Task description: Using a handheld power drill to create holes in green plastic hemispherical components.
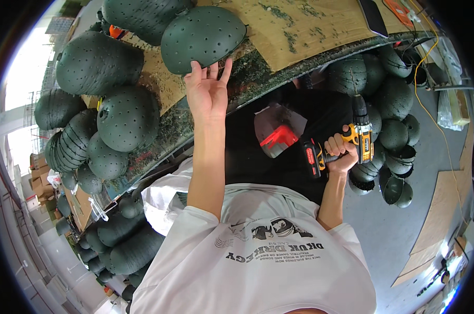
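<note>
My left hand (208, 93), palm up, grips the near rim of a dark green perforated dome (203, 39) at the table's edge. The thumb lies against its outer side, and the other fingertips are partly hidden at the rim. Small round holes dot the dome's surface. On the right, away from the table, my right hand (341, 152) is closed round the handle of a yellow-and-black cordless drill (363, 138). The drill's thin bit points up and away from me, apart from the dome. A red-and-black battery (313, 157) sits at the handle's base.
Stacked perforated domes (98, 63) crowd the table's left. More domes (394, 133) are piled on the floor at right. Cardboard (320, 31) with green shavings covers the tabletop, bearing a phone (373, 18). A yellow cable (430, 99) runs down the right side.
</note>
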Demonstrator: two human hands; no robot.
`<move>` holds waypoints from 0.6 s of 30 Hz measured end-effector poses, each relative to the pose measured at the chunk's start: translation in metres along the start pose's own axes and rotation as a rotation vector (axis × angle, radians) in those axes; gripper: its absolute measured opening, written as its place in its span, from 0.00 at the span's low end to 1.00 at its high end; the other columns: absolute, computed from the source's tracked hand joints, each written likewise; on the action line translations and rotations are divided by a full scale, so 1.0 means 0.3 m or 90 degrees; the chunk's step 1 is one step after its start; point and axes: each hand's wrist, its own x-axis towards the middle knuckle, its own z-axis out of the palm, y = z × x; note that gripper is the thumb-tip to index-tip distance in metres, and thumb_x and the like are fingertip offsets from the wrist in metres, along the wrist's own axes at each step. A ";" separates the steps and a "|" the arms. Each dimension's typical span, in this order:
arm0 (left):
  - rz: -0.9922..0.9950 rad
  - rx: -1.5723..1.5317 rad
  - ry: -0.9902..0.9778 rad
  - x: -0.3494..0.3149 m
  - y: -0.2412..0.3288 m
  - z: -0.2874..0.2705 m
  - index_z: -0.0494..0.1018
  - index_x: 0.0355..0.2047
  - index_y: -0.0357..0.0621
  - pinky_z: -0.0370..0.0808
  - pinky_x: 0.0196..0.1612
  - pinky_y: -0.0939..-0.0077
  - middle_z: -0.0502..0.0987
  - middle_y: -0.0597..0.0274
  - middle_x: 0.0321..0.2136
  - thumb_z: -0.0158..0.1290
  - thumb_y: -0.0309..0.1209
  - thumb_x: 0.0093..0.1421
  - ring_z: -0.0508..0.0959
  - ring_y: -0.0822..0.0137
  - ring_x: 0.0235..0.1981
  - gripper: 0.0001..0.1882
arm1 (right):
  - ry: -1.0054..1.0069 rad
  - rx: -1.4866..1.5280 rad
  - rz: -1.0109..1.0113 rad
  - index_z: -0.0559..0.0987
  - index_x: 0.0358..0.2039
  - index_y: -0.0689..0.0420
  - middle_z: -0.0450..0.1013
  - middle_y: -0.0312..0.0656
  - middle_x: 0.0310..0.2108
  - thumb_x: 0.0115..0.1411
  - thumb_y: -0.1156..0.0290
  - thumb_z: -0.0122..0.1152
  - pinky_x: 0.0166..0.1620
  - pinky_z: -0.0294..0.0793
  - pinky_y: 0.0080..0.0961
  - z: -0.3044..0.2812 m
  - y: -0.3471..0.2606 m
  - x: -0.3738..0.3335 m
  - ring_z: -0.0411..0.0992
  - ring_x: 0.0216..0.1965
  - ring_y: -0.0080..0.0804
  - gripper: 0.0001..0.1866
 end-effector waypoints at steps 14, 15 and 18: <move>0.065 0.058 -0.122 0.024 0.011 -0.007 0.66 0.59 0.40 0.72 0.63 0.59 0.76 0.55 0.52 0.42 0.43 0.74 0.75 0.60 0.55 0.22 | -0.045 -0.002 0.013 0.68 0.52 0.59 0.57 0.29 0.18 0.57 0.74 0.55 0.28 0.59 0.21 -0.005 0.008 0.014 0.55 0.19 0.18 0.21; 0.052 0.049 -0.136 0.024 0.012 -0.005 0.67 0.57 0.40 0.73 0.63 0.59 0.76 0.55 0.51 0.43 0.42 0.74 0.75 0.61 0.54 0.21 | -0.045 -0.003 0.013 0.68 0.52 0.59 0.57 0.29 0.18 0.57 0.74 0.55 0.28 0.59 0.21 -0.005 0.009 0.014 0.55 0.19 0.18 0.21; 0.069 0.118 -0.169 0.028 0.013 -0.011 0.71 0.54 0.40 0.77 0.58 0.62 0.78 0.57 0.48 0.49 0.37 0.72 0.77 0.63 0.51 0.16 | -0.042 -0.004 0.014 0.68 0.52 0.59 0.57 0.29 0.18 0.57 0.74 0.56 0.28 0.59 0.21 -0.005 0.010 0.014 0.55 0.19 0.19 0.21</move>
